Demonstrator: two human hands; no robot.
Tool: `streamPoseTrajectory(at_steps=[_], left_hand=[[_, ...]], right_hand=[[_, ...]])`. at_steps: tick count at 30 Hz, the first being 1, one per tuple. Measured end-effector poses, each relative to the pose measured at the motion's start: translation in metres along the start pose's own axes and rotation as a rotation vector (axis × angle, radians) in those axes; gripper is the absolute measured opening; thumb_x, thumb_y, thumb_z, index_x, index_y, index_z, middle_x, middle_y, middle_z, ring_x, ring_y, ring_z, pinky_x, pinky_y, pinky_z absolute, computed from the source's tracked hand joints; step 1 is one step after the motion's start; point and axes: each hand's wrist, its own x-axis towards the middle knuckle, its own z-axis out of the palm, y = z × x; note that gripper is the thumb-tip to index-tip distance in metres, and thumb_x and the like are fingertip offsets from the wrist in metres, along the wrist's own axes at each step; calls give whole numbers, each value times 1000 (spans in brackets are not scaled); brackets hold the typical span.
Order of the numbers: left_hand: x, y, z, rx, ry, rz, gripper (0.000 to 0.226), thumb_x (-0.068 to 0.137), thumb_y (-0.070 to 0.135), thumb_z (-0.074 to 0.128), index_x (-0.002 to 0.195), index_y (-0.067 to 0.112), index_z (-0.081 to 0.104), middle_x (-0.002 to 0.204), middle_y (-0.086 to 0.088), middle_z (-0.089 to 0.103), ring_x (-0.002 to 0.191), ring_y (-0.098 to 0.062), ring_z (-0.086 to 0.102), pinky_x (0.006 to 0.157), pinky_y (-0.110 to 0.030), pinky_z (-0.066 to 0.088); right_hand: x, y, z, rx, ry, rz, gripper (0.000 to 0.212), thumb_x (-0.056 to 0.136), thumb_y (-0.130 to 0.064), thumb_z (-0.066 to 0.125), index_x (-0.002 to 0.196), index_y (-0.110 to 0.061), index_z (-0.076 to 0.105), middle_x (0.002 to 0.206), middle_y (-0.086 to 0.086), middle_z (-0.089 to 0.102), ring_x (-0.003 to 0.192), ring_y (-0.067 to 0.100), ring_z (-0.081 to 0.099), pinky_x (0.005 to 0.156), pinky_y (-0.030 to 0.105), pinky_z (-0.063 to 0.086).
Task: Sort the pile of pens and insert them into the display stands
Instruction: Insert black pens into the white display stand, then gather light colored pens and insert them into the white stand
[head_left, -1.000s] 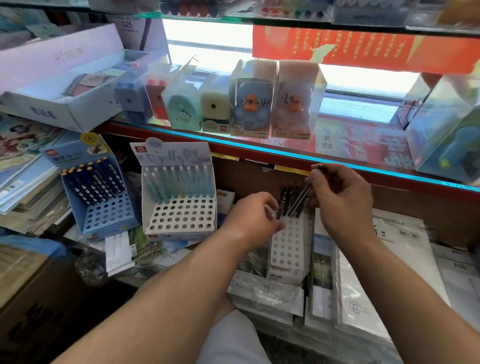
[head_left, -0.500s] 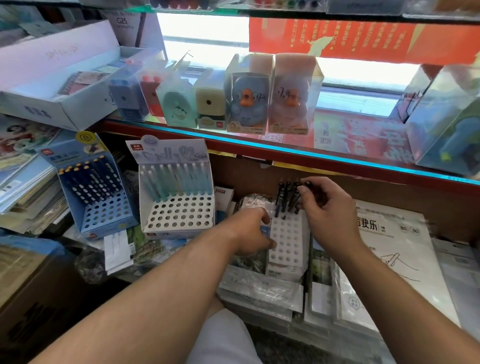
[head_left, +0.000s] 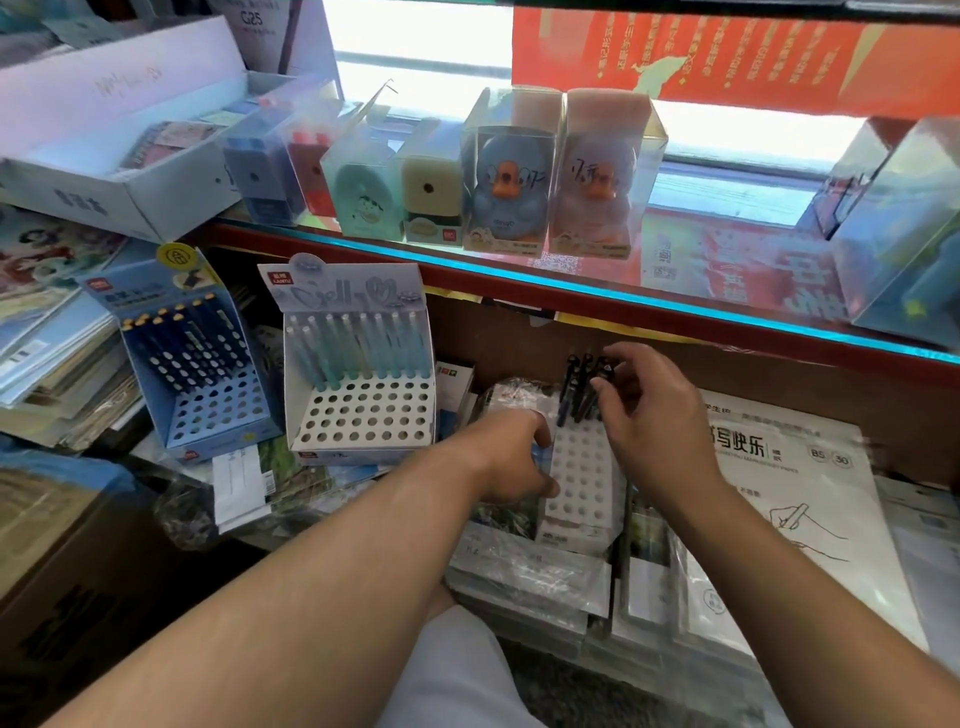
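Several dark pens (head_left: 574, 382) sit nearly upright in the back row of the white stand (head_left: 584, 478), the right hand (head_left: 657, 421) pinching their tops from the stand's right side, while the left hand (head_left: 511, 457) grips its left edge.

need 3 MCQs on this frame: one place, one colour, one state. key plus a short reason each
1. Where in the small white stand do the dark pens sit?
A. nearest rows
B. far rows
C. spread over every row

2. What colour is the row of pens in the wide white stand?
A. pale teal
B. red
C. yellow

3. What is the left hand doing?
A. lying flat on the glass shelf
B. lifting a pen
C. gripping the small white stand's left side

Key:
1 B: the visible holes nearer the person are empty.
2 A: pale teal barrels line its back.
3 C: its fingers curl round that stand's left edge.
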Motion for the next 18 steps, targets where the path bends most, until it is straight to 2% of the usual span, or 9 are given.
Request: streamPoseTrajectory(at_steps=[4,7,12,15,18], left_hand=[[-1,0,0,12,-3,2,60,88,32,78,139,18,50,126,-4,62,110,-23,62,87,-32,51],[-1,0,-1,24,-7,6,60,89,34,77,139,19,50,127,-4,62,112,-23,61,90,-32,51],[-4,2,-1,50,-12,-4,58,90,35,75,139,19,49,127,-4,61,111,-23,61,95,-37,52],[-8,1,-4,74,15,-27,57,91,38,73,139,19,49,128,-4,63,110,-23,62,90,-33,51],[-20,-6,-12,42,133,-79,50,94,38,68,137,20,51,127,-3,63,109,-20,61,87,-30,49]], right_hand=[[-3,3,3,-110,-50,-86,20,98,-19,64,117,-19,60,98,-5,59,83,11,54,63,19,39],[-3,4,5,-187,-128,-114,18,97,-20,64,115,-18,65,101,0,62,85,16,57,65,27,44],[-3,-3,0,-186,-179,-62,35,95,-28,67,129,-21,60,112,-3,60,94,13,58,73,26,45],[-8,-12,-6,-131,-124,-85,30,94,-27,67,122,-19,62,106,-4,59,89,13,59,69,26,46],[-11,-28,-13,-79,-85,-98,27,93,-31,66,118,-22,62,102,-11,52,85,8,54,64,20,43]])
